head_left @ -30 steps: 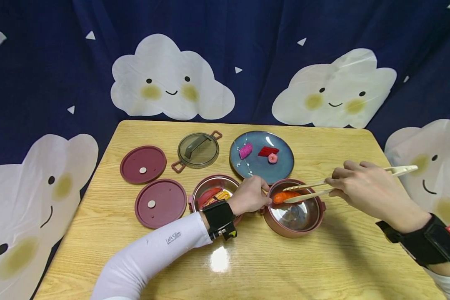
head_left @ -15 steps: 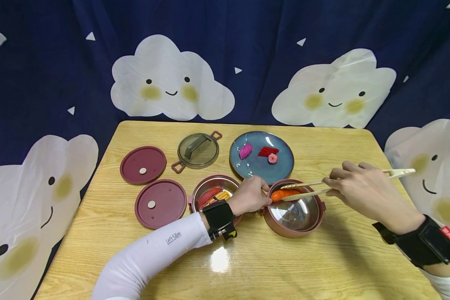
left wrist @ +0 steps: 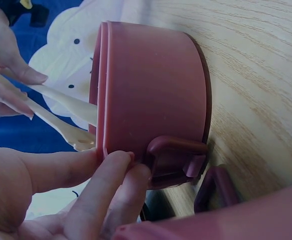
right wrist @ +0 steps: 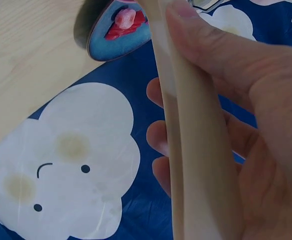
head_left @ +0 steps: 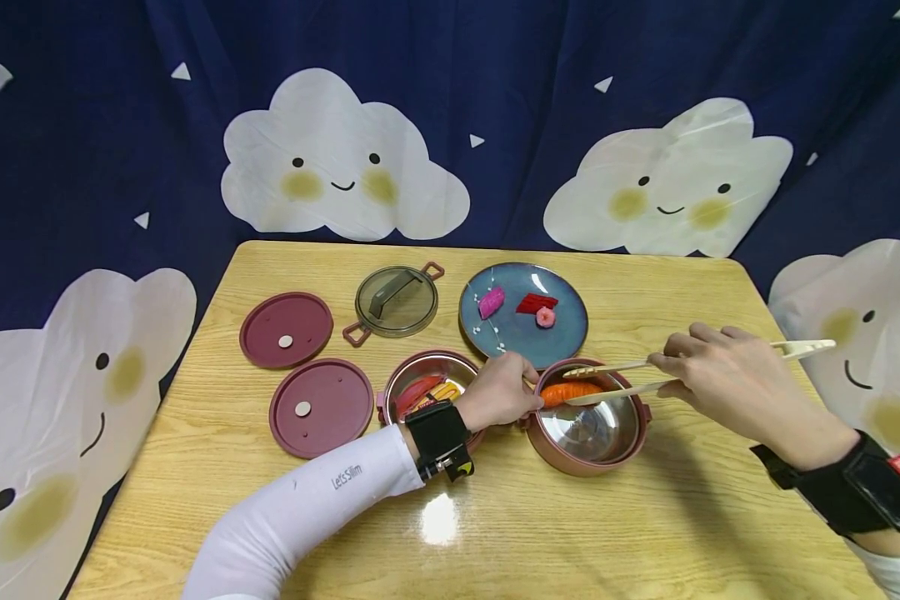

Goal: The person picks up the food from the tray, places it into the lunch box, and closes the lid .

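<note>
My left hand pinches the left rim of the right-hand pink pot, thumb and fingers on either side of the wall beside its handle. An orange carrot lies inside, near the pot's far left wall. My right hand holds pale tongs from the right. Their tips are spread inside the pot, one arm above the carrot and the other along its near side. In the right wrist view, the tongs' handle lies between thumb and fingers.
Another pink pot with red and yellow pieces stands left, partly behind my left arm. Behind are a blue plate with several food pieces and a glass lid. Two maroon lids lie at the left.
The tongs and right hand dip slightly left, then return right. The carrot has turned and lies a little flatter against the left wall. My left hand stays put.
</note>
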The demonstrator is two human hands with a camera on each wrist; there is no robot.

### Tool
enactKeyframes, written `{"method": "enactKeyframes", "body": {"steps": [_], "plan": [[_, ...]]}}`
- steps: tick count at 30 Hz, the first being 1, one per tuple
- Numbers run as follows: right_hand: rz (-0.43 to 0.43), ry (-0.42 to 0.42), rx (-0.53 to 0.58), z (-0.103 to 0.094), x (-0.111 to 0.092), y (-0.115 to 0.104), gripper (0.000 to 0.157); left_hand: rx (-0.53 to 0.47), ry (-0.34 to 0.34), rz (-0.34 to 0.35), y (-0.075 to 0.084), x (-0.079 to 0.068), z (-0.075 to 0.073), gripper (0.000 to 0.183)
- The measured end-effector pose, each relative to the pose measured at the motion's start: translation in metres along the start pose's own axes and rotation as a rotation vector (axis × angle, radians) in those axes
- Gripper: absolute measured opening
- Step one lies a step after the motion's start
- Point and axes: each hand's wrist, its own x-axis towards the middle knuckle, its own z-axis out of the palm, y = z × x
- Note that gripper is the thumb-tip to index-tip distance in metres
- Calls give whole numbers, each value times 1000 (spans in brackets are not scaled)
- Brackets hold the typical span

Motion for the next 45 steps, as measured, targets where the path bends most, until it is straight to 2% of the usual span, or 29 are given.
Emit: {"method": "enactKeyframes", "body": {"steps": [7,8,12,14,19,22,23,26,27,28,34,45], "plan": [[0,12,35,-10,0,8,40,-5,1,-3,-1,1,0,29],[1,18,38,-11,0,10,46,-5,1,-2,-1,1,0,29],[11,46,28,-20,3,15,86,-7,1,1,0,0,0,29],[15,57,15,-25,5,17,92,-9,-2,1,0,0,-1,29],[19,64,-24,-34,9,24,91,-22,-10,-1,1,0,-2,29],[21,31,-32,-37,13,29,92,-29,-14,0,1,0,-2,30],[23,8,-32,-38,14,31,85,-30,-15,2,1,0,-2,30],[40,-56,-14,-40,20,36,49,-32,-13,2,0,0,-2,29],[46,-74,-8,-40,22,38,41,-31,-10,3,0,0,-2,29],[49,-85,-1,-40,24,40,39,-30,-9,3,-1,1,-2,29],[65,-107,48,-33,37,49,42,-27,-6,-3,-1,1,-1,30],[144,-222,119,-12,64,70,41,-17,-7,2,0,0,0,31]]}}
